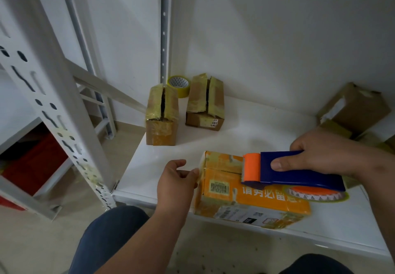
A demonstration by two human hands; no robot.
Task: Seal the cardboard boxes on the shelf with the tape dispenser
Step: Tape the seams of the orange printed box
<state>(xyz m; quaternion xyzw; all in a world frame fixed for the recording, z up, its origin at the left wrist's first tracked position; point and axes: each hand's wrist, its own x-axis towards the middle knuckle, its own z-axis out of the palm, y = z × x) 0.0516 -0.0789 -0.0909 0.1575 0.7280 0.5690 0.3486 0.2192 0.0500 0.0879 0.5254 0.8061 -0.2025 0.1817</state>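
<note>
An orange cardboard box point(252, 194) lies flat near the front edge of the white shelf point(267, 128). My right hand point(320, 152) grips a blue tape dispenser point(299, 171) with an orange roller, which rests on the box top. My left hand point(177, 179) pinches the box's left end, where clear tape covers the edge. Two brown boxes, one on the left point(161, 115) and one on the right point(205, 102), stand farther back with their top flaps parted along the seam.
A spare tape roll point(179, 85) leans against the back wall behind the two boxes. More brown boxes point(352, 109) sit at the far right. A white perforated shelf post point(53, 111) stands at left, with a red bin point(34, 164) behind it. My knees are below the shelf edge.
</note>
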